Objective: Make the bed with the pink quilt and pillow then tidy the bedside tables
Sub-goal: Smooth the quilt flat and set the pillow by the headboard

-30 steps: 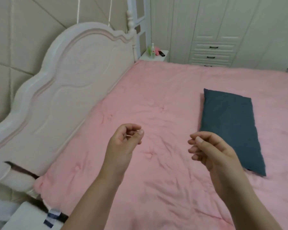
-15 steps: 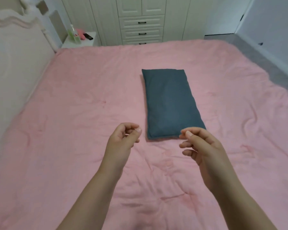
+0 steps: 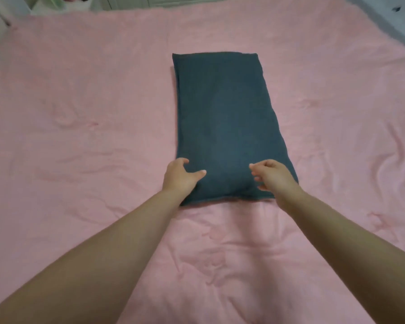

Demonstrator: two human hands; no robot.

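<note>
A dark blue-grey pillow [image 3: 224, 118] lies lengthwise in the middle of the pink quilt [image 3: 80, 136], which is spread flat over the bed with a few wrinkles. My left hand [image 3: 180, 175] rests at the pillow's near left corner, fingers spread and curled over the edge, thumb on top. My right hand [image 3: 272, 176] is at the near right corner, fingers apart and bent, touching or just above the fabric. Neither hand has closed on the pillow.
The far bedside table [image 3: 63, 3] shows at the top left edge with a green bottle, blurred. White drawers stand behind it. Grey floor [image 3: 397, 17] runs along the bed's right side.
My view has swung right and down from the headboard to the pillow. Both hands, loosely curled in the air before, have reached forward onto the pillow's near end and spread out.
</note>
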